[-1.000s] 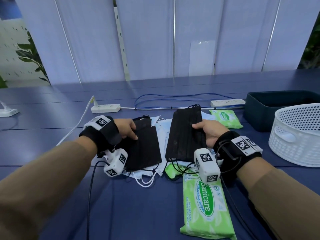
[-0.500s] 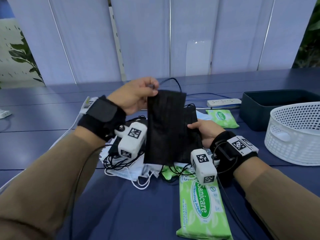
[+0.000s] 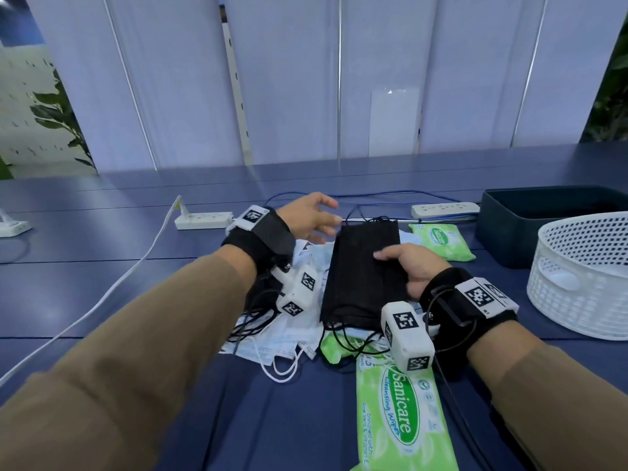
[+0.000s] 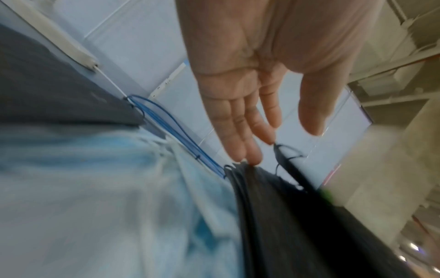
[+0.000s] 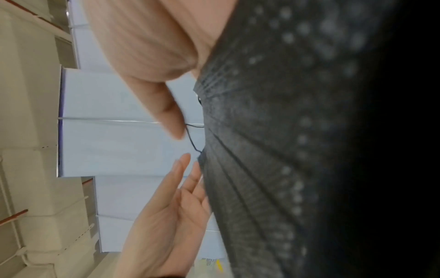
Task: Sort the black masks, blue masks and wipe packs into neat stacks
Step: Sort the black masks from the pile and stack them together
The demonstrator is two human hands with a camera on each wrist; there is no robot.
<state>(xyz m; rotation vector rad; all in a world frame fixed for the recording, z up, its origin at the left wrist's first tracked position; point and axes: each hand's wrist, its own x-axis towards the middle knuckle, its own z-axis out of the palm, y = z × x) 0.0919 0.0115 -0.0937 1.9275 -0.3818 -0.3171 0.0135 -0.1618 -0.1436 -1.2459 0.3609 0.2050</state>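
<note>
A stack of black masks (image 3: 360, 277) lies in the middle of the blue table (image 3: 102, 266), on a loose pile of blue masks (image 3: 289, 331). My right hand (image 3: 394, 263) grips the stack's right edge, thumb on top. My left hand (image 3: 323, 219) hovers open at the stack's far left corner. In the left wrist view its straight fingertips (image 4: 247, 158) touch the black mask edge (image 4: 297, 225), beside blurred blue masks (image 4: 95, 188). A big green wipe pack (image 3: 401, 423) lies near me, a small one (image 3: 441, 239) to the far right, and another (image 3: 334, 348) peeks from under the masks.
A white perforated basket (image 3: 577, 277) and a dark bin (image 3: 543, 215) stand at the right. Two power strips (image 3: 204, 220) (image 3: 445, 209) and a blue cable (image 3: 339, 195) lie behind the pile. A white cord (image 3: 102, 300) crosses the left side.
My left hand lifted a black mask from the left, laid it on the one under my right hand, and let it go. The right hand stayed on the stack.
</note>
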